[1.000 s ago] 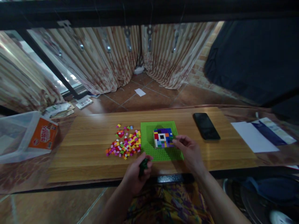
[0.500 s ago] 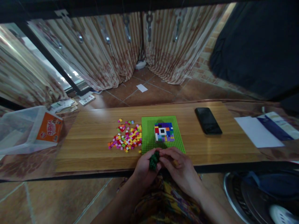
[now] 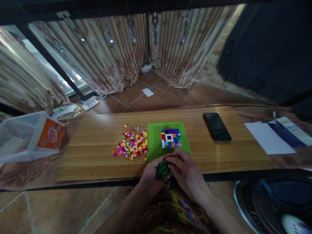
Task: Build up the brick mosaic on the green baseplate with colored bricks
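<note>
A dark green, knobbly toy piece (image 3: 162,169) rests in my left hand (image 3: 150,174), whose fingers curl round it at the table's front edge. From the other side my right hand (image 3: 186,169) closes its fingertips against the same piece; whether they pinch a separate small part is hidden. Just beyond both hands lies a light green studded baseplate (image 3: 154,139). On it stands a low block of multicoloured bricks (image 3: 174,143), with a white square around a dark centre. Left of the plate spreads a pile of small loose bricks (image 3: 133,146), mostly yellow, pink, red and orange.
A black phone (image 3: 216,126) lies at the right of the wooden board (image 3: 97,130). Further right are white paper (image 3: 269,136) and a blue-and-white packet (image 3: 290,131). A clear plastic bin (image 3: 21,136) with an orange label stands at the left.
The green piece has turned slightly in my left hand and shows more of its surface. My right fingers have shifted a little over it. The bricks and baseplate stay where they were.
</note>
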### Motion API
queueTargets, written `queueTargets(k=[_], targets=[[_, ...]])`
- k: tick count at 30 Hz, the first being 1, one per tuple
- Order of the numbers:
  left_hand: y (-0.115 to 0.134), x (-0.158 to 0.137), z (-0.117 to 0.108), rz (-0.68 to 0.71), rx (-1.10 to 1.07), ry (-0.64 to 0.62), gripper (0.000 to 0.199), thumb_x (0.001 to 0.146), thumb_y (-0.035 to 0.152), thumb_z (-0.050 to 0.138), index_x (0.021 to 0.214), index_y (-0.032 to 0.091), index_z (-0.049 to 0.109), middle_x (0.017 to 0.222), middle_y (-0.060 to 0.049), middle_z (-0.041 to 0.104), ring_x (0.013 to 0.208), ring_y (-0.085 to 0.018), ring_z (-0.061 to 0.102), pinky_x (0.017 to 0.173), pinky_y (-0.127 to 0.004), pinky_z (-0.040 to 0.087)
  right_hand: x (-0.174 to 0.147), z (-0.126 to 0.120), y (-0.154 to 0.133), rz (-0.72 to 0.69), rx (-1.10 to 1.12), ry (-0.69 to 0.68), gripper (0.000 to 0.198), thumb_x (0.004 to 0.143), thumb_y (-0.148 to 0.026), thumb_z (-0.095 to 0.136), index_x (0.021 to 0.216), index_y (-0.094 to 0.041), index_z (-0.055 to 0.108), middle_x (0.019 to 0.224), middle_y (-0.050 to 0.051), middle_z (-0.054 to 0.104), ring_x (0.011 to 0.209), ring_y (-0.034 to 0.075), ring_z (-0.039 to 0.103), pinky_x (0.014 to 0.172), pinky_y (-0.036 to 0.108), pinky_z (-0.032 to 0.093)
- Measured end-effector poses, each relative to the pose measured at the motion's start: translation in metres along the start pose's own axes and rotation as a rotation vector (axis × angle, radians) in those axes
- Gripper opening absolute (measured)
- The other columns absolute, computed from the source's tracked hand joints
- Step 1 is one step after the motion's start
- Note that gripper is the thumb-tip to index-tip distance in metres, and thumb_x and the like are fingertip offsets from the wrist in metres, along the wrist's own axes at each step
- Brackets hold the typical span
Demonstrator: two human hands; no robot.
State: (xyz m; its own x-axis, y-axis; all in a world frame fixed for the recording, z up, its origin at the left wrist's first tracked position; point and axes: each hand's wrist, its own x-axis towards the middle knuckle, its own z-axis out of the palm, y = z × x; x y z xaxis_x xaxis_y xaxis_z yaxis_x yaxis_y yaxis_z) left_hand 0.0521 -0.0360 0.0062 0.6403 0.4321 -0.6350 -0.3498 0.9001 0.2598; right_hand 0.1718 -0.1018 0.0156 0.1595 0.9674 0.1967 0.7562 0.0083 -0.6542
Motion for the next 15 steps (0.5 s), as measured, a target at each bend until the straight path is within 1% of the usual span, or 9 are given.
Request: queueTargets(k=[4, 7, 9, 12, 15], targets=[[-0.002, 0.001, -0.001, -0.012, 0.017, -0.025, 0.022, 0.081, 0.018, 0.050, 0.094, 0.009, 0.066, 0.088, -0.009, 0.067, 0.072, -0.013, 0.061, 0.065, -0.023, 0.049, 0.001, 0.001, 0.001, 0.009, -0.019, -0.006, 0.022, 0.082, -0.018, 0.051, 0.097, -0.024, 0.065, 0.103, 0.007, 0.055, 0.096, 0.022, 0.053, 0.082, 0.039, 0.048], [-0.005, 0.001, -0.002, -0.013, 0.006, -0.029, 0.020, 0.081, 0.017, 0.052, 0.093, 0.008, 0.065, 0.085, -0.008, 0.066, 0.071, -0.012, 0.060, 0.067, -0.023, 0.049, 0.000, 0.001, 0.004, 0.039, -0.012, -0.007, 0.019, 0.082, -0.018, 0.051, 0.093, -0.023, 0.065, 0.099, 0.007, 0.054, 0.093, 0.021, 0.053, 0.080, 0.038, 0.048], [-0.007, 0.002, -0.003, -0.015, 0.011, -0.030, 0.018, 0.081, 0.016, 0.052, 0.091, 0.008, 0.065, 0.082, -0.007, 0.065, 0.070, -0.012, 0.059, 0.066, -0.023, 0.049, 0.000, 0.002, 0.006, 0.053, -0.007, -0.014, 0.019, 0.082, -0.018, 0.050, 0.093, -0.023, 0.065, 0.098, 0.006, 0.054, 0.091, 0.020, 0.053, 0.079, 0.037, 0.048], [-0.009, 0.003, -0.004, -0.028, 0.039, -0.028, 0.018, 0.080, 0.015, 0.053, 0.092, 0.009, 0.065, 0.083, -0.007, 0.065, 0.071, -0.012, 0.060, 0.067, -0.024, 0.049, 0.000, 0.003, 0.008, 0.072, -0.003, -0.025, 0.019, 0.083, -0.019, 0.049, 0.093, -0.024, 0.065, 0.094, 0.006, 0.054, 0.089, 0.020, 0.053, 0.076, 0.036, 0.048], [-0.010, 0.005, -0.005, -0.033, 0.046, -0.028, 0.018, 0.080, 0.013, 0.053, 0.093, 0.008, 0.064, 0.086, -0.007, 0.065, 0.073, -0.012, 0.060, 0.069, -0.025, 0.050, -0.002, 0.003, 0.009, 0.102, 0.041, 0.005, 0.019, 0.084, -0.021, 0.049, 0.090, -0.025, 0.067, 0.091, 0.005, 0.056, 0.086, 0.020, 0.055, 0.074, 0.035, 0.048]])
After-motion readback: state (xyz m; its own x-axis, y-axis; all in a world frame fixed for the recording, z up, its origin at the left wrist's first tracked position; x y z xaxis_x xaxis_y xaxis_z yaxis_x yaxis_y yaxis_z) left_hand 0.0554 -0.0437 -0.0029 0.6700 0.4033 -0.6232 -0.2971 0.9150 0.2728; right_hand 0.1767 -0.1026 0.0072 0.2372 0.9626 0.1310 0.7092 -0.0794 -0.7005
